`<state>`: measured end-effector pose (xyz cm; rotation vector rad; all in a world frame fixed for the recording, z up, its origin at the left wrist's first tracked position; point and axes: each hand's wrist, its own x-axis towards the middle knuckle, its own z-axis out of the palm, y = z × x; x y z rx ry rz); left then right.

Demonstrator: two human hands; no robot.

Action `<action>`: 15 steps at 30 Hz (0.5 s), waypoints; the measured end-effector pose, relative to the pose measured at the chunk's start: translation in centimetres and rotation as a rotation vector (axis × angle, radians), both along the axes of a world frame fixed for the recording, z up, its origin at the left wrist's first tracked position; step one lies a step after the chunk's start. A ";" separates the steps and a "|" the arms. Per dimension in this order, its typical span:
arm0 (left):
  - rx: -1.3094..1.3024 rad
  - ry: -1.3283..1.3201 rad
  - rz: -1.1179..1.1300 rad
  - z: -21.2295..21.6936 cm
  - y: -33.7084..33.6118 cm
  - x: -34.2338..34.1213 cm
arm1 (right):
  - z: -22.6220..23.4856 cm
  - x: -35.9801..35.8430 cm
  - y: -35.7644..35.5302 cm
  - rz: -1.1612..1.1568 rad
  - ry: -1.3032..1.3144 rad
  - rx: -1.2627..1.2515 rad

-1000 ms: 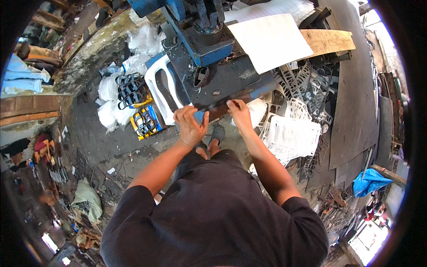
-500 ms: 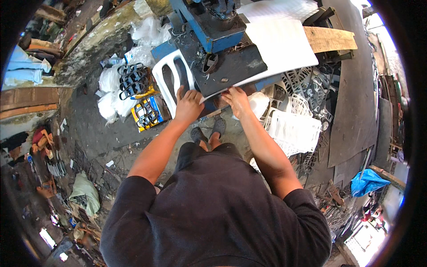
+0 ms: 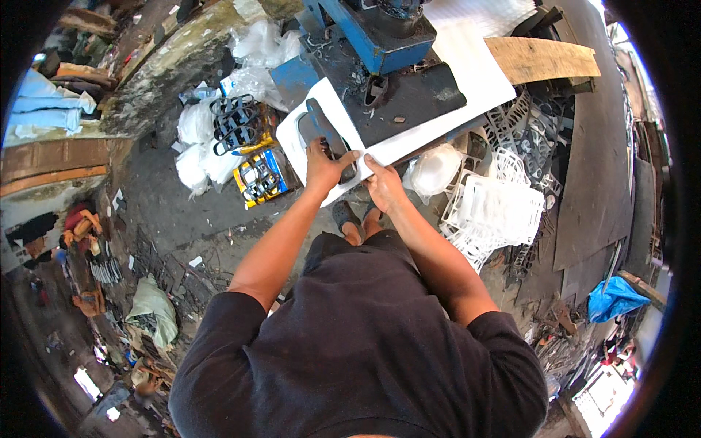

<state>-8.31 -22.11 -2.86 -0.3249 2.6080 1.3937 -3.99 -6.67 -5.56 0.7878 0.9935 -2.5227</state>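
A white sheet [image 3: 475, 84] with long sole-shaped cutouts at its left end lies across the bed of a blue press [image 3: 398, 51]. My left hand [image 3: 323, 171] grips the cut end, its fingers at an opening and its thumb pointing right over the white strip. Close beside it, my right hand [image 3: 385, 186] pinches the sheet's near edge, thumb on top and the other fingers hidden underneath. Over the sheet's middle lies a black board [image 3: 412, 106], which carries a small rusty metal ring [image 3: 376, 89], perhaps a cutting die.
Left of the press are clear plastic bags [image 3: 197, 142] and a yellow-blue carton [image 3: 261, 177] with black looped pieces. At the right stand piled white cut-out scraps [image 3: 500, 208], a white plastic-wrapped bundle [image 3: 436, 171] and dark sheets [image 3: 595, 190]. A wooden plank [image 3: 544, 62] juts out behind.
The sheet's cut end has shifted and turned toward me, overhanging the bed's near edge. My hands have come closer together, the left thumb now reaching toward the right hand.
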 end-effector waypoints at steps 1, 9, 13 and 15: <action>0.013 -0.011 0.001 0.1 -0.4 0.0 | 0.2 0.0 -0.1 -0.007 0.010 -0.003; 0.990 -0.230 0.264 2.8 -7.8 0.4 | -1.5 -2.6 -0.3 -0.235 0.003 0.098; 1.058 -0.180 0.201 5.9 -10.7 1.2 | -0.8 -2.5 0.7 -0.157 -0.020 0.161; 1.167 -0.216 0.254 7.9 -10.4 2.0 | -0.2 -2.4 1.2 -0.140 -0.041 0.195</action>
